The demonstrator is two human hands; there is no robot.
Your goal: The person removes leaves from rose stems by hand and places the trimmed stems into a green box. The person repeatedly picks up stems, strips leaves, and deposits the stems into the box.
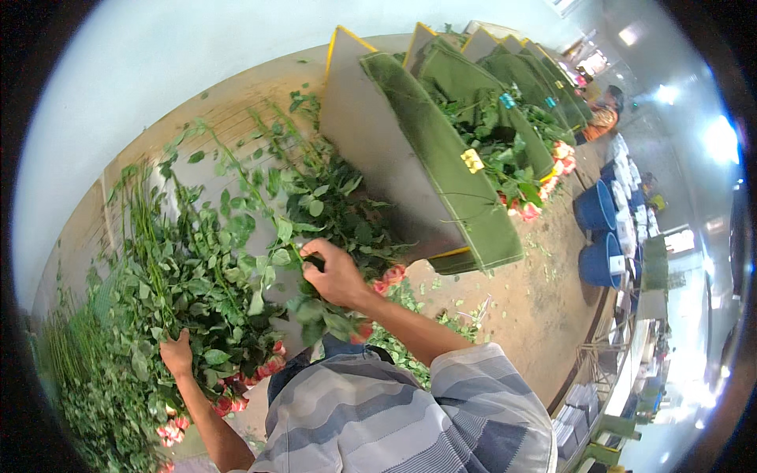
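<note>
My right hand (332,273) pinches the green stem of a leafy rose (284,236), its cut end pointing away from me and its bloom hanging low near my waist. Lower left, my left hand (176,355) reaches into a thick heap of rose stems (201,284); leaves hide its fingertips, so whether it grips a stem is unclear. Pink-red blooms (269,366) poke out along the heap's near edge. Another bunch of leafy stems (331,195) lies just beyond my right hand, with pink blooms (390,277) at its near end.
An upright divider panel with green fabric (437,159) stands right of the bunch. Further panels behind it hold roses (526,204). Cut leaves (408,337) litter the floor. Blue buckets (598,260) stand at the right, and a person (604,118) is at the far end.
</note>
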